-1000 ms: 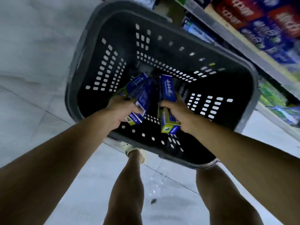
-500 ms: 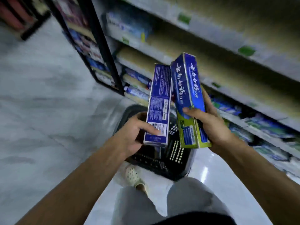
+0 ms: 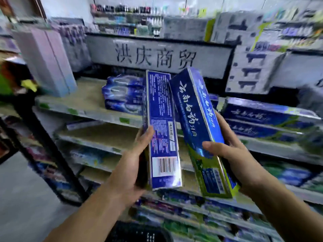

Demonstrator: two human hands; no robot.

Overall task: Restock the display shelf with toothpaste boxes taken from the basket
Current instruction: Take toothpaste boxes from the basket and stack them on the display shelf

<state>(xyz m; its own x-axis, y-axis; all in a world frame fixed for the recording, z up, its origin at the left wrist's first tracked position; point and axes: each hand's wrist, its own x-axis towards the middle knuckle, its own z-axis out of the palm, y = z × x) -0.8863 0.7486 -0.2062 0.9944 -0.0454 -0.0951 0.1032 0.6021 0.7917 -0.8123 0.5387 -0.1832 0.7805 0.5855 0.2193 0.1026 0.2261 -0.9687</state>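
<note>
Blue cardboard toothpaste box with a barcode (image 3: 162, 130) stands upright in the left grip (image 3: 130, 168), fingers curled round its edge. The right grip (image 3: 234, 154) clasps a blue-and-green toothpaste box (image 3: 201, 128), tilted leftward, before the cream display shelf (image 3: 87, 99); a black plastic basket (image 3: 139, 232) sits below.

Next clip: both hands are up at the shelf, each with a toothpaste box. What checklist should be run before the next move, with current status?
1. Left hand grips barcode-side toothpaste box: ok.
2. Right hand grips label-side toothpaste box: ok.
3. Held boxes apart: cannot tell, their upper ends overlap in view.
4. Room on display shelf: ok, a bare stretch shows.
5. Matching stacked boxes to align with: ok.
6. Stock left in basket: cannot tell, only its rim shows.
</note>
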